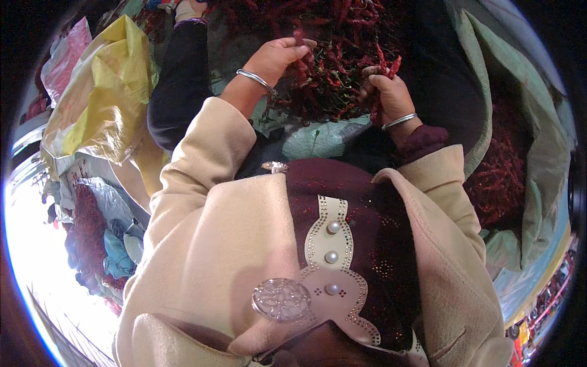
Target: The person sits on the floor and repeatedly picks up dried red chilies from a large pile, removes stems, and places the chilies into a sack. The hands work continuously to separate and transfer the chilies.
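My left hand [282,55], with a metal bangle at the wrist, pinches a dried red chili pepper [300,62] between thumb and fingers. On the right, my right hand [387,89], also with a bangle, is closed around a few dried red chilies [393,66] whose ends stick up past the thumb. Between and beyond both hands lies a heap of dried red chilies [335,69], some with greenish stems. Pale green woven sheeting [316,140] shows at its near edge. Parts of the fingers are hidden in shadow and behind the chilies.
At the upper left, a co-worker's hand [191,10] emerges from a black sleeve [183,73]. A yellow and white plastic sack [110,87] stands at the left. On the right, an opened green woven sack [545,137] holds more dried chilies [497,179]. Bags and chilies lie at the lower left.
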{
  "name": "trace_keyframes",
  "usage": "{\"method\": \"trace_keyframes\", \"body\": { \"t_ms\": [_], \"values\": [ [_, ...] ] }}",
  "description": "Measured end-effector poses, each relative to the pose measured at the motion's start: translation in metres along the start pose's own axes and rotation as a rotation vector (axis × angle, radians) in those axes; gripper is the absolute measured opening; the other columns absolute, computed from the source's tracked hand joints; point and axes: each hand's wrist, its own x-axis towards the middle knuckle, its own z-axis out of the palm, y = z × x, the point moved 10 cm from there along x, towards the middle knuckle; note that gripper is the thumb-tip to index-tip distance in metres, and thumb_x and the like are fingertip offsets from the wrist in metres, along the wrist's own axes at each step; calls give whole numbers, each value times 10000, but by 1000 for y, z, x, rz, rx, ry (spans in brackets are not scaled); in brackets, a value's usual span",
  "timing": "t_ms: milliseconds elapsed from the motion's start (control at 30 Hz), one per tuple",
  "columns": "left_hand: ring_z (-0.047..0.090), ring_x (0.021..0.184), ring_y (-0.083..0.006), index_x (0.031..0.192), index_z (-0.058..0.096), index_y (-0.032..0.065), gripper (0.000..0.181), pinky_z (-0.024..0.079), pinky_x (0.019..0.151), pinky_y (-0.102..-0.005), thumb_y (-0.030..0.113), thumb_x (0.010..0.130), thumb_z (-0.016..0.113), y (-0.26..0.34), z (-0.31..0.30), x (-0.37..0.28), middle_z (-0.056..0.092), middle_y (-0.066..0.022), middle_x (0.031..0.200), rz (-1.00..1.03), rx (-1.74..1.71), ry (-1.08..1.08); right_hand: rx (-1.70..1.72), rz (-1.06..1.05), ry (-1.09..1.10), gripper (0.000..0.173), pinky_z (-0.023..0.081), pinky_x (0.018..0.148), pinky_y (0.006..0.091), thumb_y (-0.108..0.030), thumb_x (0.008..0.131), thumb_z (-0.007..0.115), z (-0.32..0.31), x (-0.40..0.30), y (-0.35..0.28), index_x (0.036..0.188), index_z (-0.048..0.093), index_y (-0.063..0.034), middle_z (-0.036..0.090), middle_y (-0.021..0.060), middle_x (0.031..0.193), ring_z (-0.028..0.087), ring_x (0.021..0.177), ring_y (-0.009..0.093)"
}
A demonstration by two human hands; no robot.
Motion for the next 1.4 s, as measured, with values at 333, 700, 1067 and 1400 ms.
{"method": "trace_keyframes", "body": {
  "t_ms": [333, 700, 1067, 1400],
  "values": [
    [519, 676, -127, 1018, 449, 60, 248, 400, 579, -246, 144, 789, 408, 16, 6, -20, 548, -55, 844, -67, -471, -74, 173, 16, -56, 162, 404, 500, 277, -93, 739, 461, 9, -5, -4, 881, 467, -16, 450, 29, 602, 451, 531, 144],
    [522, 750, -249, 950, 494, 37, 240, 414, 650, -298, 112, 722, 473, 58, 84, -32, 536, -134, 816, 461, 904, -84, 18, -90, -184, 187, 422, 514, 244, -112, 725, 525, 26, -11, -14, 889, 481, -34, 484, 8, 674, 461, 556, 103],
    [506, 847, -210, 1093, 356, 46, 451, 403, 715, -284, 122, 683, 527, 46, 91, -33, 522, -128, 923, 411, 679, -19, -40, -45, -95, 120, 422, 609, 237, -124, 741, 497, 15, -5, -6, 831, 510, -45, 541, 34, 757, 519, 667, 119],
    [486, 737, -264, 886, 525, 134, 238, 413, 628, -336, 127, 648, 524, 18, 84, -28, 492, -109, 769, 589, 1359, -68, 51, -50, -71, 131, 407, 544, 236, -146, 738, 469, 3, -6, -20, 714, 533, -33, 536, 37, 667, 495, 582, 122]
  ]
}}
